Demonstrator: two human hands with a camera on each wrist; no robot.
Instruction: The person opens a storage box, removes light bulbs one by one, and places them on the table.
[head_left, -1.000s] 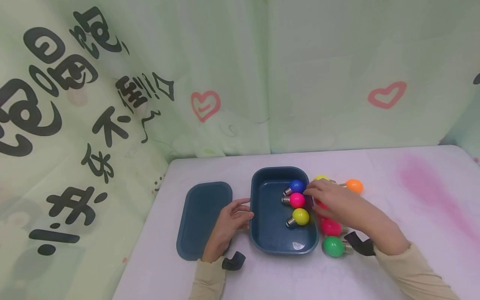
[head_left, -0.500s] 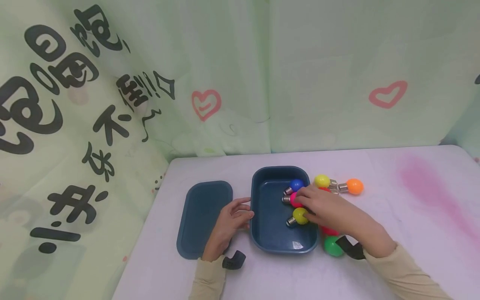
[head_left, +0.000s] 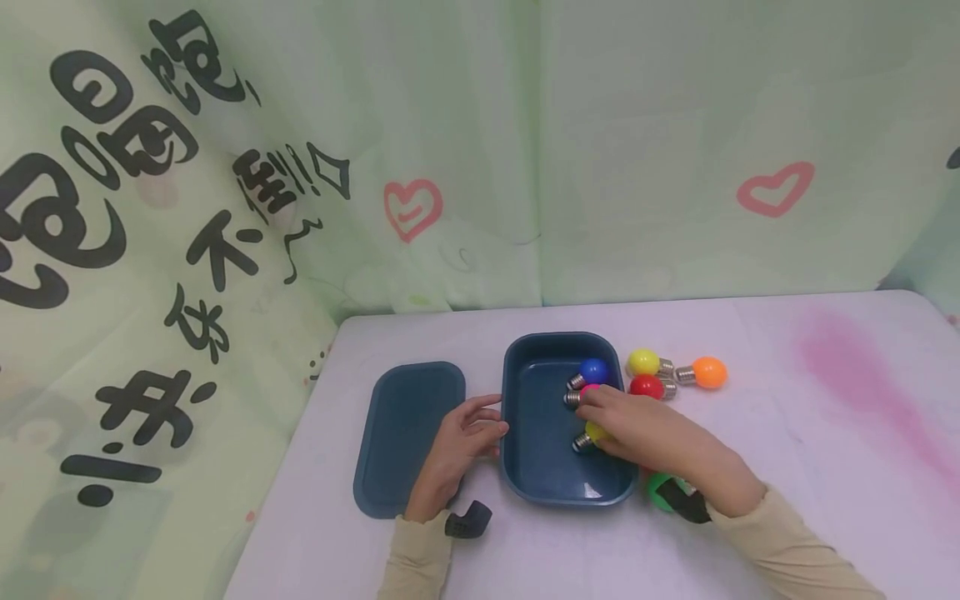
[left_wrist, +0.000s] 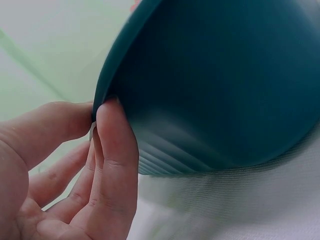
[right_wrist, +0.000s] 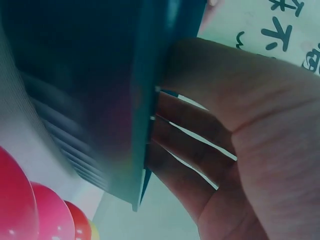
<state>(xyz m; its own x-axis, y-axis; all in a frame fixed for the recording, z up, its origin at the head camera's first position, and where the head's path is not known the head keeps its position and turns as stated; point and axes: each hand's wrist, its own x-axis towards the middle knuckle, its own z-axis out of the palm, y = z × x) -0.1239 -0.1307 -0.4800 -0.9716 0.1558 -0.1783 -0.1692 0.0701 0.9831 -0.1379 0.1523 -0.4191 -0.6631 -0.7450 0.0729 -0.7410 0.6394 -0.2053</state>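
A dark blue plastic box (head_left: 536, 454) stands on the table. Its left rim is pinched between the thumb and a finger of my left hand (head_left: 461, 437), as the left wrist view shows. My right hand (head_left: 652, 429) reaches over the right rim into the box. Below its fingers lie a pink light bulb (head_left: 590, 389) and a yellow light bulb (head_left: 592, 432), both partly covered, with a blue light bulb (head_left: 595, 370) just beyond. In the right wrist view the fingertips are behind the box wall, so I cannot tell whether they hold a bulb.
A flat dark blue lid (head_left: 405, 433) lies left of the box. Right of it are a yellow bulb (head_left: 643, 362), a red bulb (head_left: 645, 387), an orange bulb (head_left: 709, 372) and a partly hidden green bulb (head_left: 660, 492). Pink bulbs (right_wrist: 55, 210) show low in the right wrist view.
My right hand has moved left and slightly down from the box's right edge to over the pink and yellow bulbs inside, uncovering bulbs at the upper right. The left hand has stayed put.
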